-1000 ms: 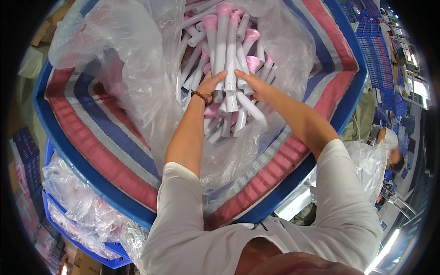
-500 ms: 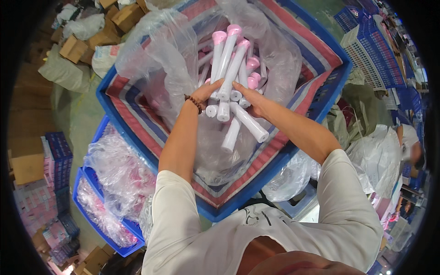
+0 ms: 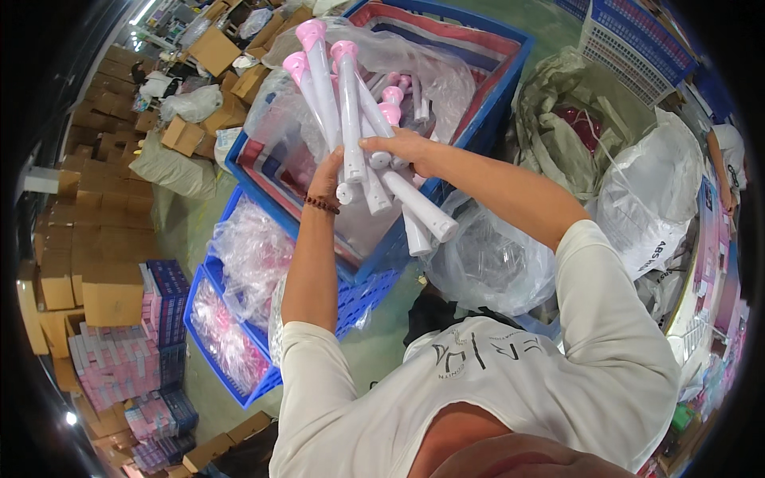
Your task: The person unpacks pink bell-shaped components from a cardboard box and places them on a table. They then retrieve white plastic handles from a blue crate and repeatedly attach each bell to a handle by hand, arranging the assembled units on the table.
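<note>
Between my two hands is a loose bundle of white tubes with pink flared ends (image 3: 351, 103). My left hand (image 3: 327, 177), with a beaded bracelet at its wrist, is closed on the bundle's left side. From the right, my right hand (image 3: 410, 150) grips the same bundle, its thumb lying over the tubes. Two tubes stick out askew toward the lower right. Below the bundle stands a big blue crate (image 3: 504, 84), lined with striped woven cloth (image 3: 486, 52) and clear plastic film (image 3: 434, 68). More pink-ended pieces (image 3: 390, 110) lie inside it.
Blue baskets (image 3: 243, 390) with film-wrapped pink items stand at lower left. Stacked cartons (image 3: 115, 271) line the left side. To the right are a clear plastic bag (image 3: 494, 255), a white sack (image 3: 649, 199) and a greenish sack (image 3: 550, 103). Another person (image 3: 727, 155) is at far right.
Both hands have lifted the bundle of tubes up out of the crate, toward me. My view has turned, so the crate now sits higher up and the sacks at right show more.
</note>
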`<state>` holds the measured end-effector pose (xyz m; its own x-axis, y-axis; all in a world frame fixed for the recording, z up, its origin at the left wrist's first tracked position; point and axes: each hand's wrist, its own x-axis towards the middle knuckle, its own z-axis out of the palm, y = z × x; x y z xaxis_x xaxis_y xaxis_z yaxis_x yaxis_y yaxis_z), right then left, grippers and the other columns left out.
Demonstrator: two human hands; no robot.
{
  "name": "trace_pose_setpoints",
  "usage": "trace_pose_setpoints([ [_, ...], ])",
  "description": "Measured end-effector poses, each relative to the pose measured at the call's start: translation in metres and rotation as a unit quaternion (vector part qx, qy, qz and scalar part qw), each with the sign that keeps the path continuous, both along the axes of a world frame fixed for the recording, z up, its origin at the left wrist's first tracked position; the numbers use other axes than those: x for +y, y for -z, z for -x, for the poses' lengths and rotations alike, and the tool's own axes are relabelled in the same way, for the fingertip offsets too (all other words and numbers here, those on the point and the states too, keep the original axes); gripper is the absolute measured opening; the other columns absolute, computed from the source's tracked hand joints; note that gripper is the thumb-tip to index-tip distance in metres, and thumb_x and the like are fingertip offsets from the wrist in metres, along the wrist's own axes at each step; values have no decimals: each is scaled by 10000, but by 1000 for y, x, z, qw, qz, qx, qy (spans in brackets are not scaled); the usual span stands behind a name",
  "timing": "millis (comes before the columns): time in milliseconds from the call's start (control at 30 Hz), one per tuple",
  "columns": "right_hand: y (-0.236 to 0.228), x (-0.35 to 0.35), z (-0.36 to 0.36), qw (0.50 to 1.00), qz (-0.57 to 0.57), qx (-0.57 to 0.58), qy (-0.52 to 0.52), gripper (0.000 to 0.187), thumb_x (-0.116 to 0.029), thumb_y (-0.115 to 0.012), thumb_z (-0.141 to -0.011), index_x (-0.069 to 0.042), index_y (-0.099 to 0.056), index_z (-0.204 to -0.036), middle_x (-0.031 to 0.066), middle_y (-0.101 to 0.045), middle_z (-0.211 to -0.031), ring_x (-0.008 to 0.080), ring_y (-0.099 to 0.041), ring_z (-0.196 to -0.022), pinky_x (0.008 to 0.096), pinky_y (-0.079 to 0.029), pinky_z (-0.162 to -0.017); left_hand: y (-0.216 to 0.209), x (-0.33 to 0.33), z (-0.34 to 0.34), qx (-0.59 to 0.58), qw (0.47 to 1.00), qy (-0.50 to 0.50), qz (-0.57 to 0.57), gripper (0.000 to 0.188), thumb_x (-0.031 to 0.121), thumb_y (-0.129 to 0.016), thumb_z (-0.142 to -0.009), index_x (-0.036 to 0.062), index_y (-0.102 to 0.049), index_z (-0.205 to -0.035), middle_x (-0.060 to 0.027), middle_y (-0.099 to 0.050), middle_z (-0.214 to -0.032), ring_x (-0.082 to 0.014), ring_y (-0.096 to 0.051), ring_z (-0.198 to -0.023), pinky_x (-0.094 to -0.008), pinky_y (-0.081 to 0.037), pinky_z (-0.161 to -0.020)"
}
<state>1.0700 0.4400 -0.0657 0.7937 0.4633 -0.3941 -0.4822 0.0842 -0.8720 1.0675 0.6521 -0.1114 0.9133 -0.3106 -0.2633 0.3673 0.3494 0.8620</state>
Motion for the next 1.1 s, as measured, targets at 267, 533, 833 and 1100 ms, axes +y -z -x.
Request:
trace_pose_setpoints([
  [267, -33, -21, 49, 997, -69, -18, 21, 567, -358, -737, -775, -106, -522, -1235, 70, -597, -1097, 212, -588, -974, 422, -511, -812, -47, -20, 33, -58, 997, 41, -20, 481, 384, -592, -885, 38, -547, -1215, -73, -632, -1046, -187, -626, -903, -325, -529, -777],
  [533, -54, -16, 50, 989, -128, -12, 74, 523, -349, -714, -801, -72, -535, -1207, 90, -611, -1059, 227, -613, -940, 416, -536, -790, -102, -27, 18, -108, 988, 107, -35, 461, 332, -637, -870, 29, -521, -1197, -58, -623, -998, -147, -626, -852, -309, -537, -715],
  [833, -101, -23, 44, 968, -159, -93, 172, 562, -373, -729, -786, -50, -535, -1203, 76, -612, -1111, 236, -600, -1014, 406, -499, -884, -173, -43, -19, -175, 959, 222, 16, 473, 272, -678, -851, 57, -498, -1231, -59, -626, -1032, -152, -634, -887, -311, -541, -713],
  [1100, -145, -76, 91, 929, -175, -139, 294, 518, -409, -663, -837, -68, -544, -1208, 99, -615, -1152, 248, -595, -1047, 422, -446, -968, -233, -116, -7, -224, 924, 307, 36, 340, 232, -663, -868, -4, -602, -1105, -85, -670, -963, -179, -657, -805, -314, -550, -687],
])
